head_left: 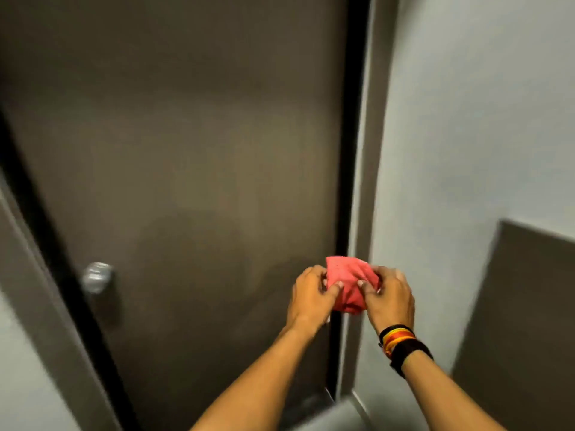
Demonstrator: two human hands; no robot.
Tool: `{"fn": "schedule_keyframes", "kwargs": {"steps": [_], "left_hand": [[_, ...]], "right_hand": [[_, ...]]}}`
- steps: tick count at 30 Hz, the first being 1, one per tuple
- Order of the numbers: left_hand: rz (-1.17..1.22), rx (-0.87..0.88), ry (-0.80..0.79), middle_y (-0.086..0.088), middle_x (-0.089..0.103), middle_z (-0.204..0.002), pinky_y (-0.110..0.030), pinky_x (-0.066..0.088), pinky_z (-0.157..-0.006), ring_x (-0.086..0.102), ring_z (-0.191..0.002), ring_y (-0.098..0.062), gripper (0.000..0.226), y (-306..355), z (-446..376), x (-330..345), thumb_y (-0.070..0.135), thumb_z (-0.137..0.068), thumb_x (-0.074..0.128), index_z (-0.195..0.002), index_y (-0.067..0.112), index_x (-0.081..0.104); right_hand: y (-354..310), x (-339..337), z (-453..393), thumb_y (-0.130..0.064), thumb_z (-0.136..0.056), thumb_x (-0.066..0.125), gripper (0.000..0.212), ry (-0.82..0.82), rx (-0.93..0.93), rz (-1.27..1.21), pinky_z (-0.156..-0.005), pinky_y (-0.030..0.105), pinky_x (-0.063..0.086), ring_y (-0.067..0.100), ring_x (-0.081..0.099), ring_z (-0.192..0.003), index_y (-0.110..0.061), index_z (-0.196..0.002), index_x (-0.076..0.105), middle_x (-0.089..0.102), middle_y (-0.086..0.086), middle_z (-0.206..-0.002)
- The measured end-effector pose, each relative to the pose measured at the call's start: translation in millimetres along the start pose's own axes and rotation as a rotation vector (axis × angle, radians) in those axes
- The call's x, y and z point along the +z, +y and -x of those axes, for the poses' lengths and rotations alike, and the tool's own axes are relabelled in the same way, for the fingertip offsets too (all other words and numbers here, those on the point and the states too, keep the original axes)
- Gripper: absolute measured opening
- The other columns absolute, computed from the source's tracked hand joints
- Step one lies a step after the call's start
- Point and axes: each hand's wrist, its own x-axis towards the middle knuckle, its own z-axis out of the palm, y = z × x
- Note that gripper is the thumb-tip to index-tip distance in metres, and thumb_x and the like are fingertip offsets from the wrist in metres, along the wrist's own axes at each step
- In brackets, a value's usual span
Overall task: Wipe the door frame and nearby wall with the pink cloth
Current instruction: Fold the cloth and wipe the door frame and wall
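crumpled pink fabric cloth (348,286) | bunched, in front of grey door frame (362,181) | pale grey painted wall (466,119) just right of frame

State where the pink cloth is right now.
In the head view, the pink cloth is low and right of centre, held between the left hand and right hand, before the door frame.

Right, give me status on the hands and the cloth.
Left hand and right hand both in a pinch grip on the pink cloth, bunched between them. Cloth held in front of the door frame. Nothing in the way.
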Motion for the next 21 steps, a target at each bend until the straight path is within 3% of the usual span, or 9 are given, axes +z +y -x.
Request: {"fn": "schedule_keyframes", "kwargs": {"steps": [5,10,15,18,21], "left_hand": [[-0.091,0.148,0.283,-0.009,0.070,-0.089,-0.041,0.052,-0.077,0.065,-0.084,-0.027,0.022,58,-32,-197,0.031,-0.084,0.076,-0.089,0.011,0.068],[-0.196,0.140,0.503,-0.010,0.076,-0.092,-0.043,0.058,-0.082,0.071,-0.089,-0.029,0.025,65,-10,-391,0.031,-0.079,0.080,-0.091,0.010,0.072],[-0.301,0.021,0.543,-0.007,0.079,-0.095,-0.030,0.054,-0.074,0.070,-0.086,-0.023,0.028,27,34,-518,0.029,-0.076,0.085,-0.093,0.011,0.072],[-0.340,-0.071,0.550,-0.003,0.079,-0.098,-0.032,0.058,-0.080,0.072,-0.088,-0.021,0.023,-12,59,-564,0.032,-0.074,0.085,-0.089,0.022,0.070],[-0.358,-0.174,0.544,-0.004,0.079,-0.103,-0.038,0.060,-0.088,0.073,-0.096,-0.023,0.031,-58,66,-589,0.034,-0.074,0.084,-0.097,0.018,0.073]], "right_hand": [[-201,-3,-14,-0.022,-0.082,0.076,0.026,0.042,-0.271,-0.158,-0.084,0.041,0.053,0.038,0.066,-0.099,-0.019,-0.107,0.073,0.063,0.013,-0.108],[-371,31,29,-0.029,-0.082,0.076,0.028,-0.003,-0.482,-0.312,-0.086,0.040,0.054,0.035,0.067,-0.098,-0.024,-0.109,0.073,0.062,0.010,-0.108],[-472,85,95,-0.026,-0.080,0.075,0.024,-0.140,-0.562,-0.419,-0.085,0.037,0.053,0.033,0.067,-0.096,-0.026,-0.104,0.073,0.059,0.005,-0.106],[-502,129,136,-0.025,-0.080,0.074,0.025,-0.222,-0.585,-0.409,-0.081,0.037,0.052,0.036,0.066,-0.095,-0.025,-0.105,0.072,0.055,0.006,-0.106],[-515,176,169,-0.025,-0.082,0.072,0.023,-0.276,-0.572,-0.371,-0.079,0.038,0.053,0.036,0.067,-0.092,-0.024,-0.105,0.069,0.053,0.006,-0.105]]}}
